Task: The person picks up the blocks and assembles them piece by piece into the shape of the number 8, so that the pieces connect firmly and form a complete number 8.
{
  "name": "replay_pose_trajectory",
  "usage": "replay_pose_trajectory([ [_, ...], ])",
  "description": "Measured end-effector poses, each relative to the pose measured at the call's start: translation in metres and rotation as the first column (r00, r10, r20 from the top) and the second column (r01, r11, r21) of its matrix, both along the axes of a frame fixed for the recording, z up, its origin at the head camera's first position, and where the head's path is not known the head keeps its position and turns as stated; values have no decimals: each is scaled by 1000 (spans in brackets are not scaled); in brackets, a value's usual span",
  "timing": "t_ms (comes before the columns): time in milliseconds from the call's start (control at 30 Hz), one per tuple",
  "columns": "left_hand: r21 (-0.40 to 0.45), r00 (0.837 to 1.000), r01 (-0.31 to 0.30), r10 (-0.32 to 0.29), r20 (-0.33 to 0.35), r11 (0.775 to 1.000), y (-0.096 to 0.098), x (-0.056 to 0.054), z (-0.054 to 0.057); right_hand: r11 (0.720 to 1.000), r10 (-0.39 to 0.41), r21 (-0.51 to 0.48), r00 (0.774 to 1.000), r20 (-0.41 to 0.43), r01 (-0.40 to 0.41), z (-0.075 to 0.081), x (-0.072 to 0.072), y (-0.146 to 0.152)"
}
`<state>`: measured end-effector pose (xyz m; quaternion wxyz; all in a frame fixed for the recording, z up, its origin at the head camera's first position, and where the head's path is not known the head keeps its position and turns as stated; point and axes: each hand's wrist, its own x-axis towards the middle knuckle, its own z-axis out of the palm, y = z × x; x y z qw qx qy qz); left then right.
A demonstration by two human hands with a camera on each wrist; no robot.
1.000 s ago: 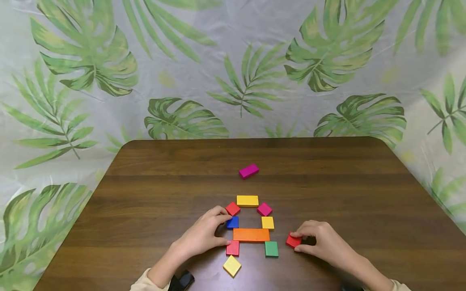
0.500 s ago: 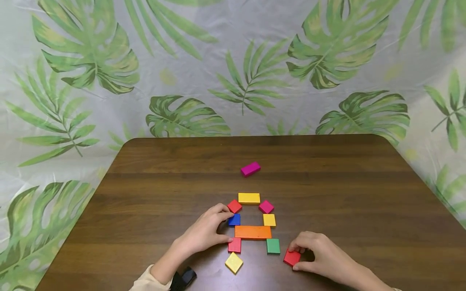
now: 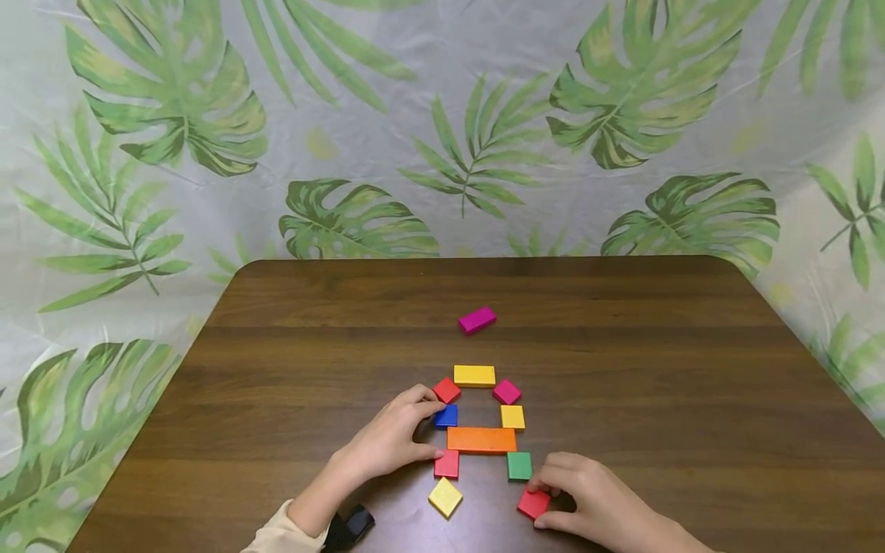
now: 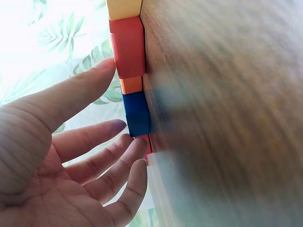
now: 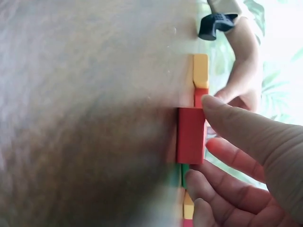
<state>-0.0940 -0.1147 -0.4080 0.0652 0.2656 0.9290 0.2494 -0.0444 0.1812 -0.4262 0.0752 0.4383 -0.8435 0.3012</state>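
My right hand (image 3: 594, 495) pinches a red square block (image 3: 533, 504) between thumb and fingers, just below the green block (image 3: 519, 466). In the right wrist view the same red block (image 5: 191, 137) stands close in front of the green one. My left hand (image 3: 387, 438) rests at the left side of a block figure, fingers spread. Its thumb tip touches a lower red block (image 4: 129, 47), and its index fingertip lies right beside the blue block (image 4: 137, 114). An orange bar (image 3: 482, 440) spans the figure. A yellow block (image 3: 445, 498) sits cornerwise under the lower red one.
A yellow bar (image 3: 474, 375) tops the figure, with a red block (image 3: 447, 390) and a magenta block (image 3: 507, 392) set cornerwise below its ends. Another yellow block (image 3: 513, 417) stands above the orange bar's right end. Farther back on the wooden table (image 3: 332, 307) lies a magenta bar (image 3: 477, 320).
My right hand has brought the red block toward me and then left, from right of the green block to just below it. The left hand has stayed at the figure's left side.
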Motion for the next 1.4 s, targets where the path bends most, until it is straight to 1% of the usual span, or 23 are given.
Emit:
replay_pose_trajectory([
  [267,0,1000,-1,1,7,1000,0,-1,1,999,-12,-42,1000,-11,12,-3,-2,-5],
  [500,-5,1000,-4,4,12,1000,0,-2,2,999,-27,-32,1000,-4,27,-2,-2,-6],
  [767,-5,1000,-2,2,-2,1000,0,-1,1,999,-51,18,995,83,50,0,-1,-6],
  [1000,12,1000,8,-8,-15,1000,-1,0,0,999,-38,-4,999,37,38,-3,0,-7],
  [1233,6,1000,3,-3,-4,1000,-1,0,0,999,-40,7,996,83,39,-1,-1,-6],
  [1400,1,1000,-1,1,-1,1000,-1,0,0,999,-37,3,996,80,37,-1,-1,-7],
])
